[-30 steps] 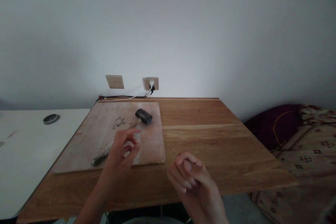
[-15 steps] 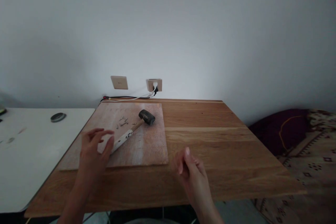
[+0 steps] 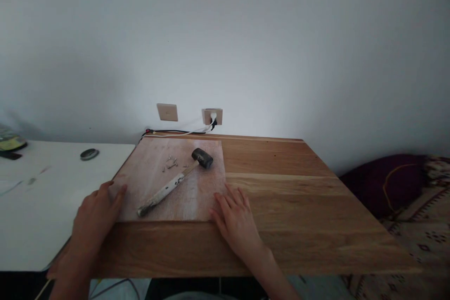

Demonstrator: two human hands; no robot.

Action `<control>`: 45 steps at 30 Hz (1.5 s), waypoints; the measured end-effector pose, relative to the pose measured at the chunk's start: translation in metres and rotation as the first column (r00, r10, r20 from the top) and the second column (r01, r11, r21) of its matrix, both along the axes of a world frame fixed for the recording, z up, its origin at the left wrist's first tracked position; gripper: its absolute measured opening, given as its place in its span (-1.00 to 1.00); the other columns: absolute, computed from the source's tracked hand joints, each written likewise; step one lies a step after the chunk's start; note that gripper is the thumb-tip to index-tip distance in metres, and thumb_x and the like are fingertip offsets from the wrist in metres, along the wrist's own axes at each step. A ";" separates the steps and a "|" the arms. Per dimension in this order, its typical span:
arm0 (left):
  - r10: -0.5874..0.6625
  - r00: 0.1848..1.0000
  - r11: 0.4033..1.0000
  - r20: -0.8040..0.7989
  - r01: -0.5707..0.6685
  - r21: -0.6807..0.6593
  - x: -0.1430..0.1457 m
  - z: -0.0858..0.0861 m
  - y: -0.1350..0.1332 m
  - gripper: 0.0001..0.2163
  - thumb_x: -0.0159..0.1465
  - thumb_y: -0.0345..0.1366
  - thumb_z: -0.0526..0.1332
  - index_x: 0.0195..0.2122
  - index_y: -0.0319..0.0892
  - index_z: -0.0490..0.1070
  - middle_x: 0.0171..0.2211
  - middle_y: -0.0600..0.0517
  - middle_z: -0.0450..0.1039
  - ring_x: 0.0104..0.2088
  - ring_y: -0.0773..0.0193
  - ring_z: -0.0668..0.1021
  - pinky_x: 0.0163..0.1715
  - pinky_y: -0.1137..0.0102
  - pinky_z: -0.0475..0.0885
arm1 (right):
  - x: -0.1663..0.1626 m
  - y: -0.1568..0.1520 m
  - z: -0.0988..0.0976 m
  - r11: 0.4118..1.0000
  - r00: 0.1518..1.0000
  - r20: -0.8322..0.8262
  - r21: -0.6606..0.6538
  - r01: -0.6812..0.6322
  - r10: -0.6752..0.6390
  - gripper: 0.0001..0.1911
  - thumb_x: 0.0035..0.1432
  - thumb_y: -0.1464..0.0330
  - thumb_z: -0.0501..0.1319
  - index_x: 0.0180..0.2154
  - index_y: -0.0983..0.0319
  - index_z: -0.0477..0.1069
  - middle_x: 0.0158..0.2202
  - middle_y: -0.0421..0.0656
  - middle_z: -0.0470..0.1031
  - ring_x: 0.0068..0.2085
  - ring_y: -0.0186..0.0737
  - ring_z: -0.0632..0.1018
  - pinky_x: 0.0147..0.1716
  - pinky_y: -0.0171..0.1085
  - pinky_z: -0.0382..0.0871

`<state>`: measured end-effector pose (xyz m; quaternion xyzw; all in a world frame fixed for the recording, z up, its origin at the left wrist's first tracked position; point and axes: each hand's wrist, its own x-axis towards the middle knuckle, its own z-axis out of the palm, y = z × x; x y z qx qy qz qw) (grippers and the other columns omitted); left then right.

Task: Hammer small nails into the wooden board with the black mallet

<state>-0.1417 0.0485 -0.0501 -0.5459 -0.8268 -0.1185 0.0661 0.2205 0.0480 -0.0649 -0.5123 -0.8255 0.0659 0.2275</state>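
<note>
A thin square board [image 3: 204, 201] with a worn pinkish surface lies on the wooden table. Across it lies a mallet [image 3: 165, 191] with a black head and a white-painted handle, its head toward the far right. Several small metal screws or bolts [image 3: 171, 164] are scattered left of the mallet head; their exact kind is too small to tell. My left hand [image 3: 96, 211] rests at the board's near left edge, thumb and fingers apart. My right hand [image 3: 236, 218] lies flat with spread fingers over the board's near right corner. Neither hand touches the mallet.
Bare wood of the table [image 3: 298, 211] extends to the right. A white table [image 3: 38, 215] adjoins on the left, bearing a dark round lid-like object [image 3: 89, 154]. Cables [image 3: 176, 133] run along the wall to a socket [image 3: 212, 116]. Patterned fabric and a purple cushion [image 3: 383, 185] are at right.
My left hand has moved away from the mallet handle to the board's left edge. The right hand has opened from a curled shape and come down on the board's right corner.
</note>
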 end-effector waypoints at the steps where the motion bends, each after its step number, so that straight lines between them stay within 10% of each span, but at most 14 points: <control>1: 0.027 0.999 0.999 -0.026 -0.028 -0.032 0.005 0.002 0.002 -0.50 0.43 -0.02 -0.12 0.11 -0.27 0.37 -0.27 -0.16 0.58 -0.21 -0.11 0.60 -0.21 0.10 0.51 | 0.002 0.003 0.000 1.000 1.000 0.001 0.023 0.010 -0.010 -0.75 0.41 0.31 0.20 0.06 0.22 0.49 0.03 -0.02 0.63 0.32 0.12 0.40 0.34 0.22 0.12; 10: -0.367 0.922 0.922 -0.125 0.343 -0.177 0.084 0.012 -0.015 -0.62 0.32 -0.42 -0.02 0.06 -0.25 0.48 0.02 -0.26 0.56 -0.09 -0.06 0.62 -0.04 0.11 0.49 | 0.092 0.005 -0.002 0.980 0.988 0.013 0.127 0.152 -0.155 -0.71 0.50 0.32 0.03 -0.24 0.18 0.47 -0.14 -0.07 0.66 0.08 0.03 0.59 0.28 0.20 0.15; 16: -0.458 0.889 0.888 -0.027 0.459 0.017 0.118 -0.016 -0.007 -0.66 0.41 -0.31 -0.04 -0.02 -0.16 0.52 -0.11 -0.19 0.63 -0.12 -0.06 0.64 -0.03 0.04 0.50 | 0.161 -0.014 -0.012 0.956 0.970 0.011 0.172 0.239 -0.244 -0.60 0.53 0.19 -0.06 -0.19 0.18 0.48 -0.16 -0.02 0.66 0.09 0.07 0.60 0.30 0.22 0.10; 20: -0.549 0.834 0.821 0.053 0.527 0.219 0.137 -0.025 0.015 -0.75 0.37 -0.27 0.03 -0.24 -0.10 0.52 -0.03 -0.16 0.56 -0.03 -0.05 0.60 0.03 0.04 0.50 | 0.176 -0.018 -0.013 0.918 0.941 -0.057 0.208 0.337 -0.333 -0.58 0.52 0.13 -0.07 -0.22 0.18 0.45 -0.23 0.00 0.62 -0.12 0.05 0.63 0.03 0.10 0.40; 23: -0.616 0.769 0.779 0.171 0.561 0.282 0.154 -0.025 0.031 -0.83 0.34 -0.26 0.07 -0.31 -0.08 0.44 -0.01 -0.12 0.53 -0.02 0.01 0.59 0.05 0.10 0.50 | 0.180 -0.017 -0.015 0.901 0.911 -0.127 0.147 0.409 -0.392 -0.65 0.48 0.10 0.00 -0.19 0.17 0.40 -0.23 -0.01 0.58 -0.19 0.03 0.62 -0.17 -0.02 0.49; 31: -0.624 0.690 0.772 0.366 0.616 0.156 0.183 -0.010 0.081 -0.80 0.33 -0.34 0.11 -0.08 -0.16 0.45 -0.01 -0.14 0.52 0.04 0.03 0.54 0.14 0.12 0.42 | 0.177 -0.008 -0.033 0.900 0.908 -0.142 0.137 0.413 -0.395 -0.63 0.46 0.07 0.02 0.00 0.17 0.41 0.03 0.07 0.56 0.08 0.15 0.56 0.01 0.16 0.47; 45: -0.662 0.521 0.591 0.539 0.805 -0.053 0.189 0.005 0.152 -0.89 0.18 -0.43 0.14 -0.36 -0.13 0.43 -0.21 -0.04 0.48 -0.18 0.16 0.54 -0.14 0.33 0.40 | 0.078 0.032 0.003 0.905 0.883 -0.299 -0.341 0.256 -0.363 -0.39 0.41 -0.08 0.00 0.09 0.20 0.53 -0.38 -0.02 0.69 -0.39 0.05 0.69 -0.41 -0.17 0.48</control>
